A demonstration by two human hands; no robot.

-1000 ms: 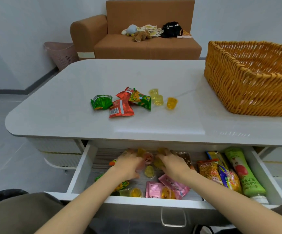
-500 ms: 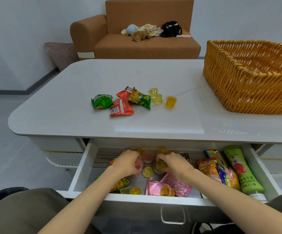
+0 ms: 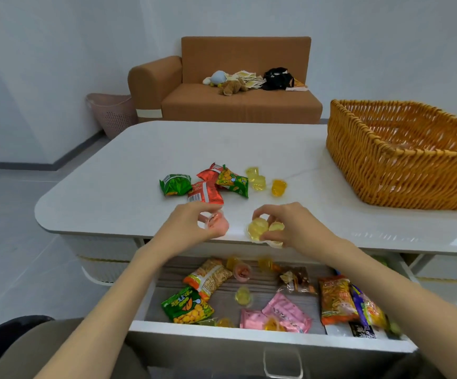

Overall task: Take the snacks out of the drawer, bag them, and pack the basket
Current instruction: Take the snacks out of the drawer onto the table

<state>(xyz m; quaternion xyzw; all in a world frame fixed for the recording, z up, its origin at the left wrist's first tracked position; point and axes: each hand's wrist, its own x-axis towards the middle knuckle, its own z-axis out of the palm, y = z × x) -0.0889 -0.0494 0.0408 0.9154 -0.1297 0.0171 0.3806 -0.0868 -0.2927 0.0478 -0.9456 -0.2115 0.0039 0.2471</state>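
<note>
Snacks (image 3: 204, 184) lie mid-table; more fill the open drawer (image 3: 265, 339). At the table's (image 3: 112, 187) near edge the left hand (image 3: 194, 222) grips a pink jelly cup (image 3: 216, 224) (right hand (image 3: 290, 222) clutches yellow jelly cups (image 3: 261, 229)). The basket (image 3: 402, 160) occupies the far right corner.

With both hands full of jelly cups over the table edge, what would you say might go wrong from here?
1. The right hand pinches several yellow jelly cups at once, right above the table edge; one could slip and fall back into the open drawer or to the floor.
2. The left hand holds the pink jelly cup by its fingertips only, so it may drop or roll on landing.
</note>
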